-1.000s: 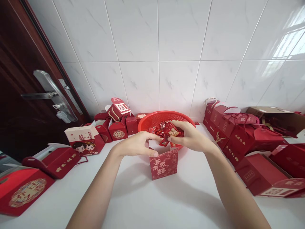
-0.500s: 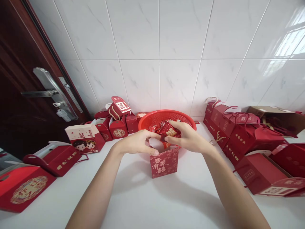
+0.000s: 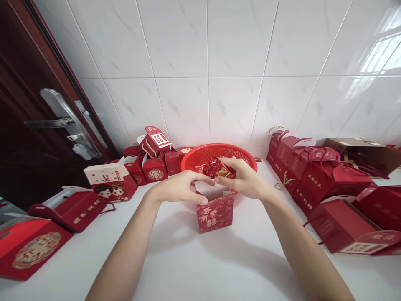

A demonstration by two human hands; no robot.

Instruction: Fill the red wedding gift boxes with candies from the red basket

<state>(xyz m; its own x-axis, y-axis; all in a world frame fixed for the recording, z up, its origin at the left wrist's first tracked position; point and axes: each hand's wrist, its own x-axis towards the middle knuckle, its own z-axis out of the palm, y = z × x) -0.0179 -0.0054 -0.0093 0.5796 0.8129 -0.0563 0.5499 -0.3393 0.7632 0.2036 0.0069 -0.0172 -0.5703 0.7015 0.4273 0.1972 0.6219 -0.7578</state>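
Note:
A small red paper gift box [image 3: 215, 215] with gold characters stands upright in front of me, its top open and white inside. My left hand [image 3: 177, 188] is closed on the box's left rim, the thumb on the front face. My right hand [image 3: 244, 177] is over the box's back right edge, its thumb below and fingers above a shiny red packet [image 3: 216, 168] with gold print. Part of that packet is hidden by the fingers. Right behind the box sits a red plastic basket [image 3: 200, 155] holding several red-wrapped sweets.
Red gift boxes [image 3: 83, 209] line the left side, with a cream-topped box [image 3: 105, 173] among them. More red boxes [image 3: 322, 179] stand on the right, before a brown cardboard carton [image 3: 363, 146]. A tiled wall [image 3: 234, 100] rises behind, and a dark door [image 3: 19, 125] is at left.
The orange piece below my right thumb is no longer visible at the box's mouth. The red packet has tipped back and my right hand has shifted slightly left. My left hand stays on the box.

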